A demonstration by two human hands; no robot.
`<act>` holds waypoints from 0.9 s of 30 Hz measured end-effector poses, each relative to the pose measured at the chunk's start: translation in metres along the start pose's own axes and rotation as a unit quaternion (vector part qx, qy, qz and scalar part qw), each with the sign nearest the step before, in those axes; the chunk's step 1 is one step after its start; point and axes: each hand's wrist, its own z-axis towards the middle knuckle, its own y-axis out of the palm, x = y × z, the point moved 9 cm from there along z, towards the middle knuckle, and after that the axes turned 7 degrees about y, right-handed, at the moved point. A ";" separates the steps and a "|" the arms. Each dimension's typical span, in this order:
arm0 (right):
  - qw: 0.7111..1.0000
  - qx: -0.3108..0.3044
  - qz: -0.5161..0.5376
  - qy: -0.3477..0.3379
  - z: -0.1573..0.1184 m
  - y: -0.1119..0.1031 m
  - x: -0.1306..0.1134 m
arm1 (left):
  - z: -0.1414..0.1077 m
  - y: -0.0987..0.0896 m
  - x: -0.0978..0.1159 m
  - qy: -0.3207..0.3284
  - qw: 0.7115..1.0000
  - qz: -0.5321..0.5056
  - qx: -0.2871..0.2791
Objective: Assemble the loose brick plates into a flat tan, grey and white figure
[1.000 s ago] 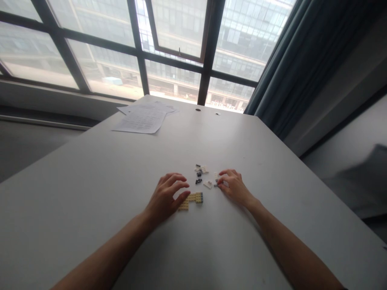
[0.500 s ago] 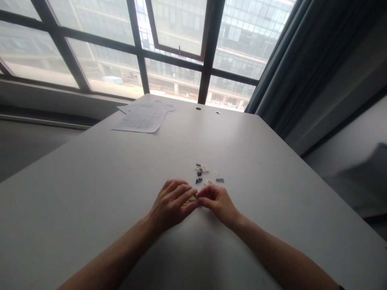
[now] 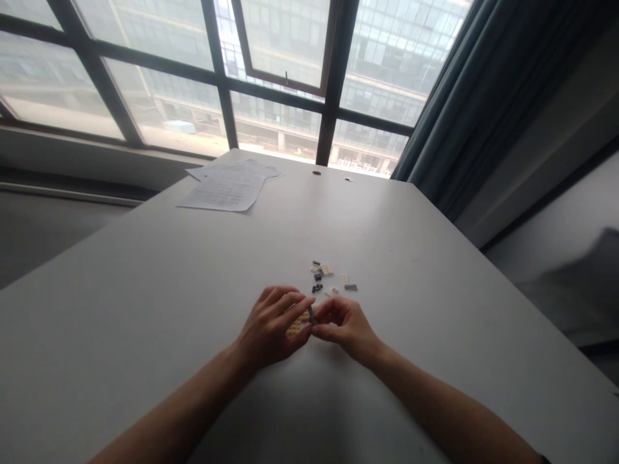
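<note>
My left hand (image 3: 279, 322) is curled round a tan studded building plate (image 3: 294, 327), its fingers over the far side and its thumb along the near edge. My right hand (image 3: 345, 324) pinches a small grey building brick (image 3: 312, 314) against the right end of the plate. The fingertips of both hands nearly meet there. Fingers hide much of the plate, and I cannot tell whether the grey brick is pressed onto it.
Beyond my hands lie loose white pieces (image 3: 327, 269), dark pieces (image 3: 317, 288) and a long grey piece (image 3: 351, 287) on the white table (image 3: 193, 277). Printed paper sheets (image 3: 225, 190) lie at the far left. Windows stand behind, a dark curtain (image 3: 464, 109) to the right.
The grey brick now stands more upright between the fingertips, and more of the tan plate shows. My right fingertips have shifted slightly left and down.
</note>
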 end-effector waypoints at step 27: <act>0.890 0.035 -0.446 -0.089 0.005 -0.039 -0.022 | -0.009 0.031 -0.003 -0.013 0.987 -0.036 -0.158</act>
